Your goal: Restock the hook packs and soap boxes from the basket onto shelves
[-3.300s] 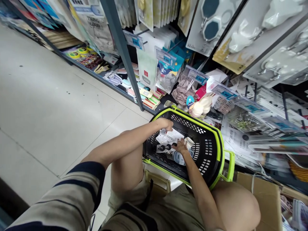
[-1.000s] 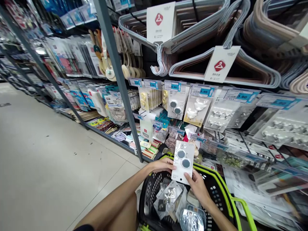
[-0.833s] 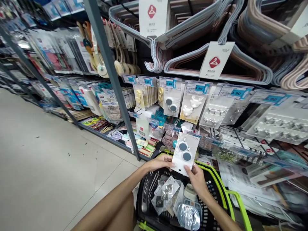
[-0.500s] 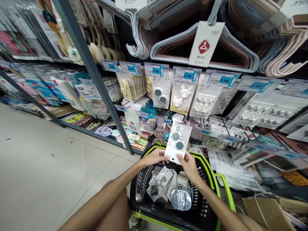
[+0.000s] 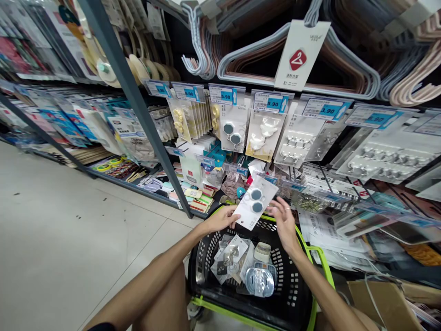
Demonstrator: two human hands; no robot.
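White rectangular card with two grey-blue octagons (image 5: 253, 203) tilts above the far edge of the black plastic basket with lime-green trim (image 5: 199, 276); my left hand (image 5: 220, 219) pinches its lower left corner. I have my right hand (image 5: 285, 225) beside its right edge, fingers parted, contact unclear. Inside the basket, a pale-blue, plastic-wrapped oval container (image 5: 260, 282) lies right of loose white cards (image 5: 229, 257).

I am viewing a pale tiled floor (image 5: 51, 257) from above; it is showing thin dark seams (image 5: 146, 245) and reflecting a soft, whitish light. A grey post (image 5: 131, 96) is slanting across my remote view. A second post (image 5: 44, 135) is standing farther left. A low shelf (image 5: 138, 189) is running between their bases, just above the floor.
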